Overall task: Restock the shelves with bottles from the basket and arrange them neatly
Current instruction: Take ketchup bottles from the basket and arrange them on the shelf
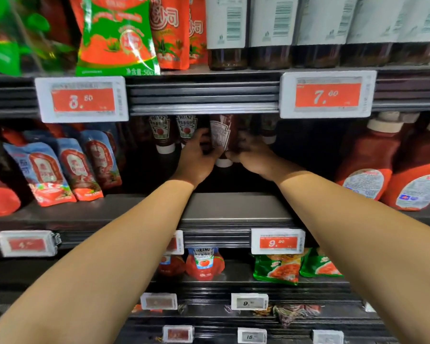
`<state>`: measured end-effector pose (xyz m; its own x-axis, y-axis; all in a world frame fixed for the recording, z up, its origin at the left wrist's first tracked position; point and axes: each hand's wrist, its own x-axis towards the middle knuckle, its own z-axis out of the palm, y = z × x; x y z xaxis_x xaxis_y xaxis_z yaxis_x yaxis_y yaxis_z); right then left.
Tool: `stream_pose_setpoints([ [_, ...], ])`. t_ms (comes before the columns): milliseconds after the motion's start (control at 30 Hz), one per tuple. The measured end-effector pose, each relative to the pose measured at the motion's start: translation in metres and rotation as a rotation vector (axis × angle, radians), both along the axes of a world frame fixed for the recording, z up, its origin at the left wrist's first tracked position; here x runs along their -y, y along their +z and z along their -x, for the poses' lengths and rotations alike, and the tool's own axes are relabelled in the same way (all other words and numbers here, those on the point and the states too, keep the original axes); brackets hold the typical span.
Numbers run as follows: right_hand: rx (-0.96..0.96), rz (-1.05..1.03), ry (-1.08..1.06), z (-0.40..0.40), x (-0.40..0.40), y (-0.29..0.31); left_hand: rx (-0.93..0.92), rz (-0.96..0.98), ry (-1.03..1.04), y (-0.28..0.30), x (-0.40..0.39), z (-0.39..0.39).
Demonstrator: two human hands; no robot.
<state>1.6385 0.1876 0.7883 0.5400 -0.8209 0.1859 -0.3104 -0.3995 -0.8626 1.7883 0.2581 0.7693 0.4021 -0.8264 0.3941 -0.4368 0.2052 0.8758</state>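
Red plastic ketchup bottle point(221, 141), cap down with its back label outward, sits deep on the dark middle shelf point(236, 207), at 3 o'clock of two front-facing matching bottles point(174, 131). Left hand point(199, 155) and right hand point(250, 155) clasp its sides, probably to turn the label forward.

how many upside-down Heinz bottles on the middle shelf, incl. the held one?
3 clear: two Heinz bottles left of the hands, and the held bottle between left hand and right hand. More may sit behind, too dark to tell.
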Motion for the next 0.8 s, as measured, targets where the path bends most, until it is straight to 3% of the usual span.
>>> stream_pose_setpoints([
  [200, -0.009, -0.015, 0.05, -0.007, 0.016, -0.008, 0.04, -0.022, -0.017, -0.008, 0.013, -0.006],
  [333, 0.105, -0.005, -0.074, -0.01, 0.017, -0.017, 0.002, -0.001, 0.066, -0.01, 0.018, -0.011],
  [467, 0.081, 0.107, -0.196, -0.016, 0.018, -0.023, -0.015, 0.047, 0.137, -0.01, 0.017, -0.013],
  [800, 0.139, 0.131, -0.099, -0.016, 0.013, -0.02, -0.074, 0.085, 0.116, -0.003, 0.011, -0.004],
])
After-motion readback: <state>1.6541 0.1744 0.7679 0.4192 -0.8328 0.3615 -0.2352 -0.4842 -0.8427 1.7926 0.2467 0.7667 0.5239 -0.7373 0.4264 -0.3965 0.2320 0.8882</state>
